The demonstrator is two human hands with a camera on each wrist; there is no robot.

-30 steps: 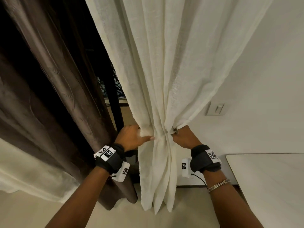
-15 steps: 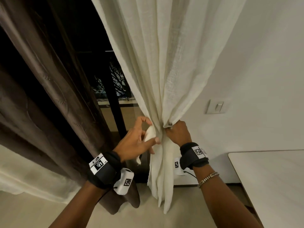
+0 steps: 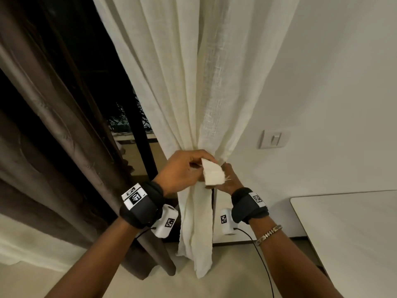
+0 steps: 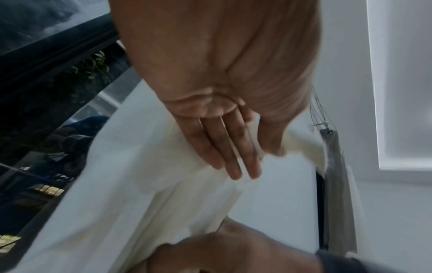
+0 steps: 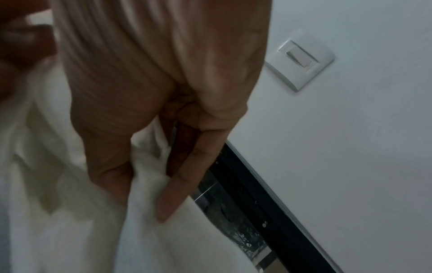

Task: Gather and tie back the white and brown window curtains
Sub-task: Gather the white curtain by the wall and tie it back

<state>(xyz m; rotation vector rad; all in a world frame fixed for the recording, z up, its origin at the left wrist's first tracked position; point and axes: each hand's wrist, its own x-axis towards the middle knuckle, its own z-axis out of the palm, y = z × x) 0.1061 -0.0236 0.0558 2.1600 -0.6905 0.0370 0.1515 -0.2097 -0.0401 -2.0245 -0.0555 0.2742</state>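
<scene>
Because the white curtain point(image 3: 193, 82) is a thin, loosely woven cloth, it should handle as light and very soft: it folds into narrow pleats, gives no resistance, and will spread again as soon as the squeeze at its waist is let go. It hangs beside the wall, bunched at mid-height and loose below down to the floor. The right hand point(image 3: 231, 181) has its grip closed round that bunched waist, thumb on one side and fingers point(image 5: 177, 184) on the other, which is the sensible place to hold it. The left hand point(image 3: 182, 171) pinches the free end of a short white tie point(image 3: 213, 173) in front of the bunch (its frayed edge shows a few stray threads, so hard tugging there looks unwise); the other fingers point(image 4: 224, 153) lie straight against the pleats. That tie looks slightly stiffer than the curtain, being a folded band. The brown curtain point(image 3: 53, 136) hangs loose to the left, well apart from both hands, thicker and probably heavier, so it will likely want a fuller grasp. A switch point(image 3: 274, 138) sits on the wall, and a tabletop point(image 3: 348, 229) stands at the right.
</scene>
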